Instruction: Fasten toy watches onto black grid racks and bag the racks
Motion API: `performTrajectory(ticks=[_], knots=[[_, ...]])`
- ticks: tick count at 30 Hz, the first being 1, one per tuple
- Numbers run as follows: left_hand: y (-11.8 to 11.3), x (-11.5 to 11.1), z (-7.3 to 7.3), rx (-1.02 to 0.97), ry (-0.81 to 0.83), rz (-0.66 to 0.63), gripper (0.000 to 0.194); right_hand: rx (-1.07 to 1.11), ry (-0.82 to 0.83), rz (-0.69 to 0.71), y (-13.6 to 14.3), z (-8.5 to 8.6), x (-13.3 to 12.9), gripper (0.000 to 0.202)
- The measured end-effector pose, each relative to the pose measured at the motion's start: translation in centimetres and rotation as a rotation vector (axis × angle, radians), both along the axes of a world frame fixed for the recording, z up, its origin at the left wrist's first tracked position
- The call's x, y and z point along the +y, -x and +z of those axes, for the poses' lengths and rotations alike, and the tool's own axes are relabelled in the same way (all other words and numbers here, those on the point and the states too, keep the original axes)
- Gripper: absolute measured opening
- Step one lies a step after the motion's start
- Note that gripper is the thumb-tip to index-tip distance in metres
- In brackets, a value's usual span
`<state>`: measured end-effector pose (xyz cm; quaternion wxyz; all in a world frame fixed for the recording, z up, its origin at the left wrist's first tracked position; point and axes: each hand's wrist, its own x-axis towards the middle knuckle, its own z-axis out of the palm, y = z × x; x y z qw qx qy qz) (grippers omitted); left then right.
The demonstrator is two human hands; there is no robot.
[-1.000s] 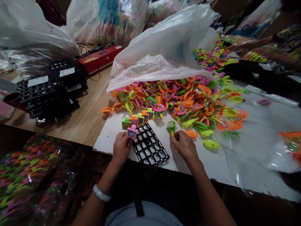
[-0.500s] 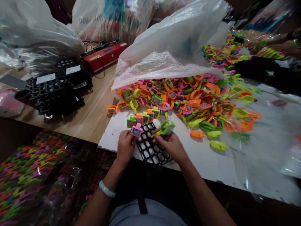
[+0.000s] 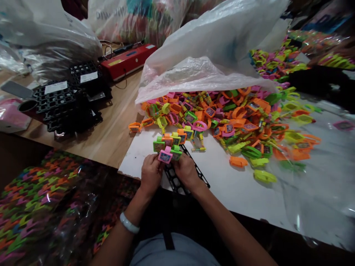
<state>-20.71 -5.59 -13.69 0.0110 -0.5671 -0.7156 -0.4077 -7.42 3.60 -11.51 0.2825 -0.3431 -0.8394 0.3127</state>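
A black lattice tray [image 3: 174,181] lies on white board at the table's front edge, partly hidden by my hands. Toy wristwatches in several colours stand in its far-left part, among them an orange one [image 3: 167,140]. My left hand [image 3: 151,173] is closed at the tray's left side, fingers against a pink toy watch [image 3: 165,156]; its fingertips are partly hidden. Just right of that, my right hand [image 3: 188,171] is closed on a green toy watch [image 3: 176,152], which sits beside the pink one over the tray.
A heap of loose toy watches [image 3: 238,122] spills from a large clear plastic bag [image 3: 210,44] beyond the tray. Stacked black trays [image 3: 57,99] and a red device [image 3: 129,61] stand at left. Bagged toy watches [image 3: 36,207] lie below the table's left side.
My right hand has moved left with the green toy watch, from over the tray's right side to beside the pink one. My left hand stays at the pink toy watch.
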Motion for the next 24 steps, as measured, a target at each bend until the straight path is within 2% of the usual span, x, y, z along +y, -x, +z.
performTrajectory(ticks=[3, 6, 8, 10, 13, 17, 21, 24], knots=[[0.0, 0.1, 0.1, 0.015, -0.005, 0.001, 0.018, -0.034, 0.003, 0.042, 0.1, -0.1, 0.1, 0.023], [0.0, 0.1, 0.2, 0.033, -0.009, 0.004, 0.018, 0.031, 0.037, 0.086, -1.4, 0.8, 1.0, 0.019], [-0.1, 0.1, 0.1, 0.038, -0.008, 0.006, 0.017, 0.082, -0.022, -0.025, -3.1, 1.4, 2.4, 0.019], [0.0, 0.0, 0.1, 0.038, -0.004, 0.002, 0.016, 0.048, -0.100, -0.213, -4.7, 1.6, 4.2, 0.019], [0.1, 0.0, 0.1, 0.039, -0.008, -0.010, 0.014, -0.199, -0.081, -0.433, -5.7, 1.6, 7.4, 0.019], [0.3, 0.1, 0.4, 0.047, -0.028, -0.026, 0.014, -0.524, -0.012, -0.479, -6.5, 2.2, 10.3, 0.015], [0.3, 0.1, 0.3, 0.043, -0.037, -0.019, 0.015, -0.559, 0.011, -0.501, -8.9, 3.3, 10.2, 0.007], [0.1, 0.1, 0.1, 0.038, -0.031, -0.009, 0.014, -0.344, 0.186, -0.464, -9.9, 3.7, 8.2, 0.016]])
